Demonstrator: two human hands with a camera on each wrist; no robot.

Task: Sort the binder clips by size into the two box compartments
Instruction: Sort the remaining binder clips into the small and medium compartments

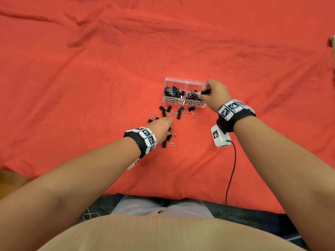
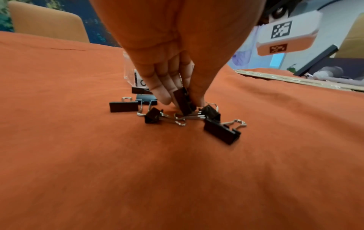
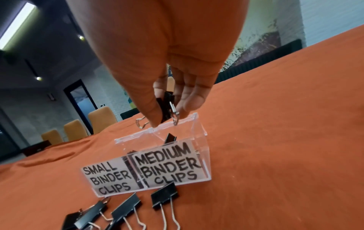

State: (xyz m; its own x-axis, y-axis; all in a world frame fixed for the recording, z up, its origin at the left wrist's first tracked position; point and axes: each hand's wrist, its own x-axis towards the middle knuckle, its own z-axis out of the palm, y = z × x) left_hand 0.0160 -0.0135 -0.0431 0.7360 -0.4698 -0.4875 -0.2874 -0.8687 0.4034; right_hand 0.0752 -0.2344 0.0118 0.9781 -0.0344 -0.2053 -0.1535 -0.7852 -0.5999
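Observation:
A clear two-compartment box (image 1: 184,81) stands mid-table, labelled SMALL BINDER CLIPS (image 3: 109,179) on the left and MEDIUM BINDER CLIPS (image 3: 169,163) on the right; both hold black clips. My right hand (image 1: 214,93) hovers over the medium side, pinching a black binder clip (image 3: 167,107) between thumb and fingers. My left hand (image 1: 161,127) reaches down into the loose clips (image 1: 174,112) on the cloth and pinches one black clip (image 2: 183,101) between thumb and fingertips.
An orange-red cloth (image 1: 108,60) covers the table. Loose clips lie just in front of the box and beside my left hand (image 2: 220,132). A black cable (image 1: 232,169) runs from the right wrist unit toward my body.

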